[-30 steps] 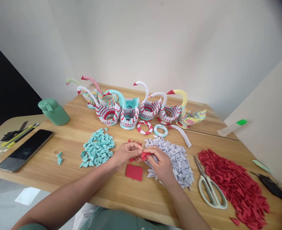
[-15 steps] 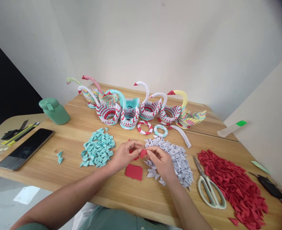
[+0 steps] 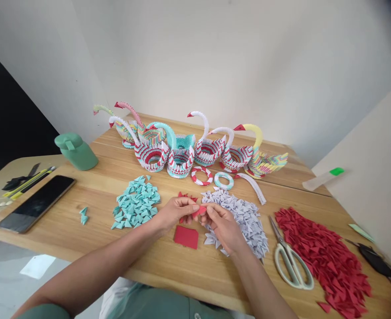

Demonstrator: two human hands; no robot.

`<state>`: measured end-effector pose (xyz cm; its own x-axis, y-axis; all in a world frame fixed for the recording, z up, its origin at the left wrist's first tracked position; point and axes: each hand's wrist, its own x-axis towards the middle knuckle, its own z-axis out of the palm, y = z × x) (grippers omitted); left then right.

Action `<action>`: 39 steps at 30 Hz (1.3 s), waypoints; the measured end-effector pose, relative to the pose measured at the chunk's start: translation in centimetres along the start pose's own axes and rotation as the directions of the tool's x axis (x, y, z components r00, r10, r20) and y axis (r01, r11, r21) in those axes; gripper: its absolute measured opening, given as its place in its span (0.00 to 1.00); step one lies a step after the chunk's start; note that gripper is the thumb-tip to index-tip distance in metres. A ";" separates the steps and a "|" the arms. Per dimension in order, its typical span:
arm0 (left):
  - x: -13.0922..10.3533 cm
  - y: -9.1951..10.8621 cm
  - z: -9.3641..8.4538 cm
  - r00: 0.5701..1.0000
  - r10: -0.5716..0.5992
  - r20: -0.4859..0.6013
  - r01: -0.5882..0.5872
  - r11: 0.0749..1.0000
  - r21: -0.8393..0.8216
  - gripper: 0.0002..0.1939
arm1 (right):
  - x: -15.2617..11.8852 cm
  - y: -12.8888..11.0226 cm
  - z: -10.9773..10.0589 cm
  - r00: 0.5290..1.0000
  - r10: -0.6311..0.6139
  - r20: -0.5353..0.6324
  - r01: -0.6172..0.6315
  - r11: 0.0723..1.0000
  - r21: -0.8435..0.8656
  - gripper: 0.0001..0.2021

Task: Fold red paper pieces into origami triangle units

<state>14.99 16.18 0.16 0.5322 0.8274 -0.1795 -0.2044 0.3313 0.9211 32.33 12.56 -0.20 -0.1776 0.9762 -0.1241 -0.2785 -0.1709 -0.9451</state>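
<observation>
Between my two hands is a small piece of red paper [image 3: 199, 211]. My left hand [image 3: 178, 213] pinches its left side, thumb against fingers. The right side is gripped by the fingertips of my right hand [image 3: 223, 223]. Just below lies a flat stack of red paper [image 3: 186, 237]. A few folded red pieces [image 3: 187, 196] show behind my left hand, partly hidden by it. My right hand is over the edge of a pile of pale lilac folded pieces [image 3: 245, 212]. Left of my left hand is a pile of turquoise folded pieces [image 3: 136, 203].
Several paper swans [image 3: 180, 161] stand at the back, with two paper rings [image 3: 202, 176] before them. Scissors [image 3: 293, 261] and a red pile [image 3: 324, 257] lie right. A phone [image 3: 37, 204] and green bottle [image 3: 76, 151] are left; a green-capped tube [image 3: 323, 179] is back right.
The red paper between my fingertips has tilted and looks flatter. My hands have shifted slightly, showing more of the red pieces behind them. The whole view has moved a little.
</observation>
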 end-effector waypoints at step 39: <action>-0.3 0.6 0.3 0.998 0.058 -0.010 -0.057 0.994 0.093 0.19 | -0.2 -0.4 -0.4 0.993 -0.091 -0.069 0.065 0.946 -0.318 0.11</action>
<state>14.96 16.03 0.81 0.5111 0.8498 -0.1288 -0.1572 0.2398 0.9580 32.85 12.44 0.08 -0.0855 0.9946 -0.0582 0.0255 -0.0562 -0.9981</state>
